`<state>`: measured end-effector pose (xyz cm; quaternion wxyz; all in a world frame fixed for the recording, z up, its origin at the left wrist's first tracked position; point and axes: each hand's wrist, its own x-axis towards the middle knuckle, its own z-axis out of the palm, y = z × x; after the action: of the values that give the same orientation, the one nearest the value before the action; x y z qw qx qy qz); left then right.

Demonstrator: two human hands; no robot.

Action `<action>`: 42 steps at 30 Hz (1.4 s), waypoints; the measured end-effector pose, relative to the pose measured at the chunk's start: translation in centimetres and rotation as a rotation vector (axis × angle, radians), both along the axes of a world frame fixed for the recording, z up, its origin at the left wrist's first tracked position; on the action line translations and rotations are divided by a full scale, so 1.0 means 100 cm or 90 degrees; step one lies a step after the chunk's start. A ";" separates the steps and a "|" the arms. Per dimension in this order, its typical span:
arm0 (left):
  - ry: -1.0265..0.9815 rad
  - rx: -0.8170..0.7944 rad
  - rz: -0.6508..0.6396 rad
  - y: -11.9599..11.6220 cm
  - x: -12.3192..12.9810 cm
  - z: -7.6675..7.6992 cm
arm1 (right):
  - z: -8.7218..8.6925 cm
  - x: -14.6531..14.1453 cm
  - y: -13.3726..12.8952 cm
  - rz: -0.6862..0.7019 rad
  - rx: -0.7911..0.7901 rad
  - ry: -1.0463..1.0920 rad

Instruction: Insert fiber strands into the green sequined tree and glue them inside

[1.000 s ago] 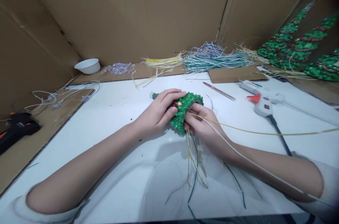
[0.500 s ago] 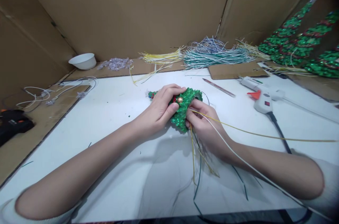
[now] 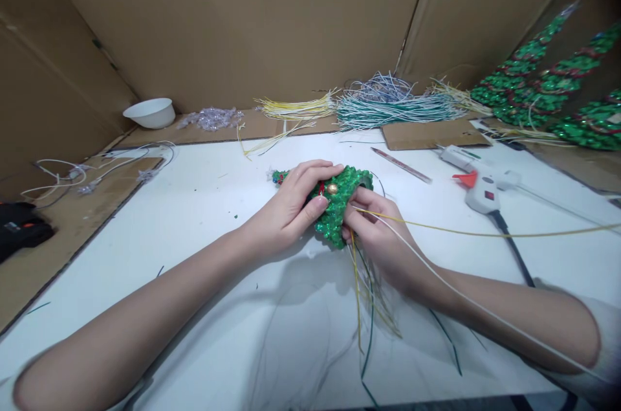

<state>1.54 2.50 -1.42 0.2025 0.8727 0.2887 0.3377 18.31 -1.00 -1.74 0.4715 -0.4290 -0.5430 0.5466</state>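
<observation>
A small green glittery Christmas tree (image 3: 334, 220) lies on its side, its tip to the left and its hollow base to the right. My left hand (image 3: 291, 204) is wrapped over its middle, beside a gold bead and a red trim. At the open base, the fingers of my right hand (image 3: 371, 220) are closed on wires, with the fingertips partly hidden inside the rim. A yellow wire (image 3: 466, 230) and a white wire (image 3: 429, 268) run from these fingers to the right. Several yellow, green and clear strands (image 3: 361, 294) hang below the base.
A glue gun (image 3: 485, 191) with an orange trigger and a pencil (image 3: 400, 164) lie to the right. Behind are green-white wires (image 3: 402, 108), yellow wires (image 3: 295, 107), clear ornaments (image 3: 213, 118) and a white bowl (image 3: 152, 113). Finished-looking trees (image 3: 528, 84) stand far right, a black tool (image 3: 22, 230) left.
The yellow wire's far end has swung upward on the right. Both hands and the tree sit slightly lower in view; the grip looks the same.
</observation>
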 end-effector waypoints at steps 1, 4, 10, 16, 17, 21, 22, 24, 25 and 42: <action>0.001 0.002 0.003 -0.001 0.000 0.000 | 0.000 0.001 0.000 0.010 0.004 -0.005; 0.009 0.015 0.018 -0.002 -0.002 0.001 | 0.001 0.002 0.000 0.032 0.014 -0.013; -0.005 0.047 0.047 -0.001 -0.005 -0.001 | 0.000 0.001 -0.001 0.027 0.012 -0.010; 0.005 0.082 0.087 -0.003 -0.004 0.000 | -0.003 0.001 -0.001 0.022 0.031 0.018; 0.012 0.099 0.092 -0.004 -0.004 0.000 | -0.004 0.001 -0.001 0.022 0.035 0.017; 0.035 0.163 0.110 -0.005 -0.001 -0.001 | -0.005 0.000 0.000 0.019 0.040 0.026; 0.038 0.175 0.114 -0.005 -0.001 -0.001 | -0.005 0.000 0.000 0.018 0.038 0.030; 0.042 0.187 0.125 -0.006 0.001 -0.002 | -0.004 -0.001 -0.001 0.017 0.033 0.032; 0.044 0.189 0.131 -0.007 0.003 -0.003 | -0.004 -0.001 -0.001 0.017 0.031 0.032; -0.036 0.090 0.125 -0.012 0.007 -0.002 | -0.006 -0.001 0.000 0.023 0.025 0.051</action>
<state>2.22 1.30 -1.64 0.1147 0.8425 0.3421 0.4000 18.22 -1.02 -2.37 0.4916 -0.3877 -0.5416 0.5610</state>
